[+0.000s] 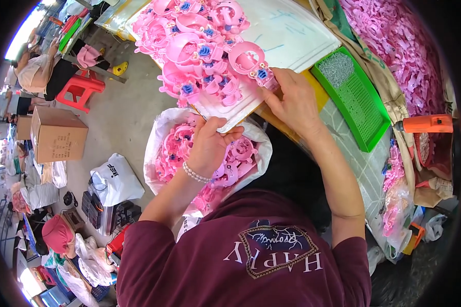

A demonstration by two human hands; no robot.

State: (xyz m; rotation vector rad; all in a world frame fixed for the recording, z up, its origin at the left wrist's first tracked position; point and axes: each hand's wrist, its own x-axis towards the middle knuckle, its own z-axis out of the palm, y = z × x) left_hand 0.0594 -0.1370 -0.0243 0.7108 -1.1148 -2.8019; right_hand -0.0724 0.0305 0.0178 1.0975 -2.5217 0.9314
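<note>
From my remote feed, a white board (pixel 287 36) tilts across the workbench, heaped at its upper left with pink plastic toy parts (pixel 194 46) bearing blue centres. Below its lower edge, a white sack (pixel 156 143) stands open, filled with more pink pieces. At right, a green perforated tray (pixel 361 105) holds a patch of small grey screws, and an orange power screwdriver (pixel 427 123) lies beyond it. I see the left hand (pixel 210 146), a bead bracelet at its wrist, closed on the board's lower edge above the sack. The right hand (pixel 292 100) pinches a pink ring-shaped part (pixel 247 59) at its blue-tipped end, the ring resting on the board beside the heap.
</note>
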